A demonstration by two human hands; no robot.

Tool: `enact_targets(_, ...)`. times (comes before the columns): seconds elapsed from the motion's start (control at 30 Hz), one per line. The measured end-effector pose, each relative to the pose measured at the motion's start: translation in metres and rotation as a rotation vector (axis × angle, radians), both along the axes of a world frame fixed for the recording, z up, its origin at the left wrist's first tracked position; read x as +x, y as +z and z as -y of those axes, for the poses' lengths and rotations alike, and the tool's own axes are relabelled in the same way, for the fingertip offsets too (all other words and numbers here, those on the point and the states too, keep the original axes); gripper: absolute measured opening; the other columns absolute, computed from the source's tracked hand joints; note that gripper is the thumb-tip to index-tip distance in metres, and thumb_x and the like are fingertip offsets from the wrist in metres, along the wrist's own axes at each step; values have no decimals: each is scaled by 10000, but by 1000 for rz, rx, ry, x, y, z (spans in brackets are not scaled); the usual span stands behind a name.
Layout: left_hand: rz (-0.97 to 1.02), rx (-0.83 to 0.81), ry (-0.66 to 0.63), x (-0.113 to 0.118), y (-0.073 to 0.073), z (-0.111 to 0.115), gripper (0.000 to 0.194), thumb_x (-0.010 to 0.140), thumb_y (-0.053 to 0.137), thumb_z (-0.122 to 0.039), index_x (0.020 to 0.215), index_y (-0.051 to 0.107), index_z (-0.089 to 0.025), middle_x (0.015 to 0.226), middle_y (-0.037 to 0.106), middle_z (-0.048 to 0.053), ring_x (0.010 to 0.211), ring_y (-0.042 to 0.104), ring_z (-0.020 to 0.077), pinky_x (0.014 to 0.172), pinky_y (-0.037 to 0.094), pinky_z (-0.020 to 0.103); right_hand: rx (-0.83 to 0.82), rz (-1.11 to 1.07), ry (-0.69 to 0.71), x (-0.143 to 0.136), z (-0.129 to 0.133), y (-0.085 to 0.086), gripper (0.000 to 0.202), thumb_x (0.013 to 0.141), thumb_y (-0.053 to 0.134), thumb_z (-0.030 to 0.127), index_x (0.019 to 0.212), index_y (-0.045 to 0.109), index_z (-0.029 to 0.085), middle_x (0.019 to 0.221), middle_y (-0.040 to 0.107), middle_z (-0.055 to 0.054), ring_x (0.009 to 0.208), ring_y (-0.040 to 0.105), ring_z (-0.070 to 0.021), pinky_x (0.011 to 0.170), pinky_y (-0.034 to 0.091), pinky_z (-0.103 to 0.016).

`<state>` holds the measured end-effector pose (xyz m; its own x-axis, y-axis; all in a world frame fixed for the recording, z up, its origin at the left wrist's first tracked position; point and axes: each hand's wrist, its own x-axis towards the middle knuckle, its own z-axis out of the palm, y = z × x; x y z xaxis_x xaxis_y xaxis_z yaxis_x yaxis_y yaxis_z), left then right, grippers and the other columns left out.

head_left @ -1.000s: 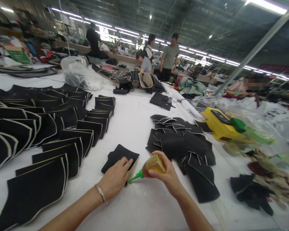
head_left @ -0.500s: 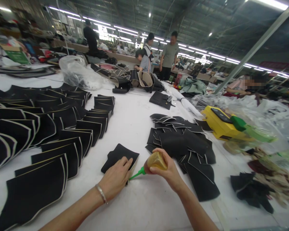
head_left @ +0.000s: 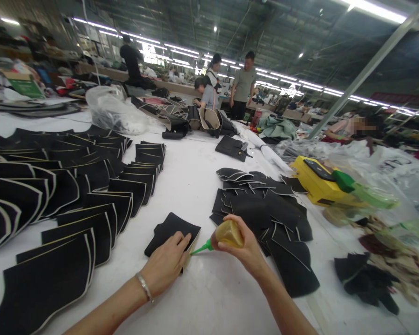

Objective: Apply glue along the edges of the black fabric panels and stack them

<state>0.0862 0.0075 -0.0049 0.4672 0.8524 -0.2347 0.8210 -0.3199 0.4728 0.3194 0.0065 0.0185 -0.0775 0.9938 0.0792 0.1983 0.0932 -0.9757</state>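
Gripping amber btl (head_left: 228, 234) — R fingers (head_left: 243, 225) round it; L fingers (head_left: 176, 243) atop blk piece (head_left: 168, 228) — grip unclear.

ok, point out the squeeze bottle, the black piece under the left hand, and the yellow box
Squeeze bottle (head_left: 229, 233), head view, amber body.
Black piece (head_left: 169, 226), head view, upper face.
Yellow box (head_left: 307, 185), head view, bare yellow surface.

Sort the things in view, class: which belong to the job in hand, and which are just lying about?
In use:
- bottle, held in the right hand
- black piece under the left hand
- probably the rows of similar pieces

Apparently lying about:
- yellow box
- clear plastic bag
- beige cloth scraps
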Motion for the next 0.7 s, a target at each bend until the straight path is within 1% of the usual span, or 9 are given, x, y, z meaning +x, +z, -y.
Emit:
enact_targets(0.13,7,-6,4,0,0,0,506,950,253,-229,1429,389,-134,1173,526,115,1058,551,209,926,455,329,87,35,-88,5,-7,-2,543,676,817,377,1132,552,247,940,597,-4,806,562,-211,729,450,-312)
enact_targets(0.2,10,-3,12,-1,-2,-1,501,952,257,-237,1424,397,-141,1165,529,111,1050,557,206,922,456,322,108,57,-105,5,-7,-3,542,680,814,386,1135,553,249,969,600,-9,825,563,-216,729,448,-311)
enact_targets(0.3,9,7,11,-1,-3,-1,500,960,252,-251,1424,399,-135,1163,525,111,1040,565,206,912,462,314,59,55,-65,1,-1,-3,556,669,822,395,1136,557,254,966,599,-8,800,562,-211,707,446,-302)
enact_targets(0.4,4,11,11,-1,-3,-1,506,965,247,-266,1425,396,-115,1159,518,116,1038,566,216,897,473,319,-4,-10,-24,-4,4,-3,554,664,821,396,1129,555,254,913,594,3,749,552,-196,683,440,-293)
enact_targets(0.57,20,8,2,-1,0,-1,503,966,242,-250,1423,396,-107,1153,520,113,1038,562,208,941,457,325,16,-18,-107,-7,4,-3,569,659,812,403,1136,544,245,941,592,-6,774,552,-201,691,436,-294)
enact_targets(0.7,21,0,10,-1,0,-1,508,958,261,-249,1426,393,-103,1156,519,117,1044,558,216,932,460,335,-54,-49,-33,-13,12,-4,561,635,821,414,1105,563,249,872,595,7,733,548,-199,661,443,-291)
